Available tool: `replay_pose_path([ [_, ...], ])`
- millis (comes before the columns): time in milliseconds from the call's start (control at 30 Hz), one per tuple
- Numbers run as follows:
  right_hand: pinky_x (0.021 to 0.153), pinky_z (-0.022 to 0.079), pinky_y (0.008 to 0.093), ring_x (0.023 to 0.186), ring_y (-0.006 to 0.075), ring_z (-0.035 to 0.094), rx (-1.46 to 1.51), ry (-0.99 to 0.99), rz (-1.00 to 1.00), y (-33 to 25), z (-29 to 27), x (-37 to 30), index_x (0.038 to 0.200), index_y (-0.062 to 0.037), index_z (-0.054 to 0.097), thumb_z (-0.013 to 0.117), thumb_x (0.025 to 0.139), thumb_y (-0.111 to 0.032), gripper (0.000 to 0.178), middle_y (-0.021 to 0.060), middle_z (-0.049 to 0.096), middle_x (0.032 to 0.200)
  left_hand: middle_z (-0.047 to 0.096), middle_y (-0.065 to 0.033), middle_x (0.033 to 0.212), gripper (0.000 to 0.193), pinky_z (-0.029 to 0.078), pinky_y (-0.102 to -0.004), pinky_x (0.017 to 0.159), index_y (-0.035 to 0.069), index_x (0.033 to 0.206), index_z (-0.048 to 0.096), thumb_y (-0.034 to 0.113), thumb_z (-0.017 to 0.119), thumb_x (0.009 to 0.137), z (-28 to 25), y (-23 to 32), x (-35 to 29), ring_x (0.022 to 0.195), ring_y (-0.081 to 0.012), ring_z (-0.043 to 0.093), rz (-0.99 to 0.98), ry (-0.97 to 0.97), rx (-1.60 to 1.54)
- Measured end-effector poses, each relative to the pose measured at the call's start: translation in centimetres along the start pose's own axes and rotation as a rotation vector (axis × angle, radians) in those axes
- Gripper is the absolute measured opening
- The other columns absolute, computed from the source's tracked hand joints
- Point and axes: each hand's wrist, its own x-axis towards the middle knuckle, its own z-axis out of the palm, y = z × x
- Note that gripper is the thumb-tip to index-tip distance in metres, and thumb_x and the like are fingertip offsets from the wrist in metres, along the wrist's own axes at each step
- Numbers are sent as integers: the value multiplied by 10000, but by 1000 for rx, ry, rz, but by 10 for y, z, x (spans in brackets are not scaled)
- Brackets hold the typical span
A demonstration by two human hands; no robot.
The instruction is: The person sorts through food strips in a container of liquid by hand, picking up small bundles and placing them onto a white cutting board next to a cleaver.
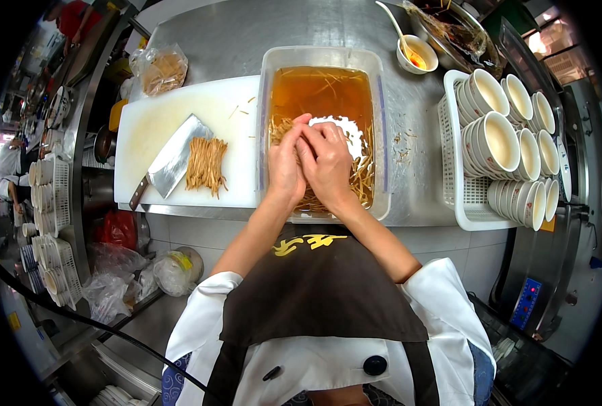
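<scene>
My left hand point(287, 162) and my right hand point(329, 161) are pressed together over a clear plastic tub point(385, 128), fingers closed. A clump of thin brown strands point(280, 128) shows at the left hand's outer edge; the palms hide most of what lies between them. Amber liquid point(321, 88) stands in the tub, and more brown strands point(363, 181) lie in it nearer me. Left of the tub, a neat bundle of strands point(206, 166) sits on a white cutting board point(149, 115), beside a cleaver point(180, 152) with a dark handle.
A plastic bag point(162, 71) of brown food lies behind the board. At right, a white basket point(454, 159) holds stacked bowls point(500, 141). A small bowl point(417, 54) with a spoon stands at the back, near a large metal basin point(460, 30). Loose strands dot the steel table point(416, 196).
</scene>
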Motion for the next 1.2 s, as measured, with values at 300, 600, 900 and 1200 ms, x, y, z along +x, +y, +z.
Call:
replay_pose_path([
  [300,745,459,318,875,245,569,247,25,32,16,-3,-5,928,7,594,577,817,-34,119,127,580,986,597,-121,931,259,440,-324,845,-15,925,543,214,424,950,-11,12,11,922,-194,568,79,-32,-77],
  [600,763,447,341,887,272,584,199,-327,395,44,-24,13,982,-38,622,594,804,-127,201,148,616,988,507,-37,673,235,456,-295,705,19,844,522,232,477,933,-10,32,13,711,-170,545,235,-52,185],
  [900,774,436,308,848,205,566,795,-243,505,25,26,-8,1081,23,560,380,952,-339,424,118,612,924,406,22,556,330,312,-214,431,40,717,478,303,523,913,-6,8,18,453,-70,343,313,22,172],
  [1200,672,456,365,744,309,609,376,-272,509,13,26,-13,967,-50,600,289,952,-382,455,138,634,804,418,18,567,374,316,-214,440,57,669,457,323,478,930,0,-6,25,498,-62,380,335,300,285],
])
